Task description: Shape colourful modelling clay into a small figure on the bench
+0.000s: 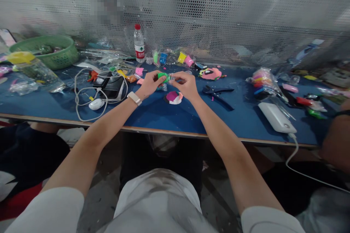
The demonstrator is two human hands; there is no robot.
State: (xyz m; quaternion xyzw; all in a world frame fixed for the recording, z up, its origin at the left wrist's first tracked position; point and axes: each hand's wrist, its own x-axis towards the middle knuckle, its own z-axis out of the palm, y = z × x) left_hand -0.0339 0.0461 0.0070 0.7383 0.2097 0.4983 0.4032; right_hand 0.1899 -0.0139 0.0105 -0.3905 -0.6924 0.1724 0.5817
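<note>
Both hands meet above the table, pinching a small packet of green modelling clay (163,76). My left hand (150,83), with a light band on its wrist, is closed on the green clay. The fingers of my right hand (186,83) close on the packet's clear plastic wrapper. Just below the hands a flat clay piece (174,97) in purple, white and pink lies on the blue table (164,118). A pink clay figure (210,73) rests beyond my right hand, and dark-handled pliers (218,94) lie to its right.
Along the back stand a water bottle (139,43) and several clay packets (186,59). At left are a green basket (58,54), a yellow-lidded jar (35,71) and a cable (77,103). A white power bank (276,117) lies right, near people seated on both sides.
</note>
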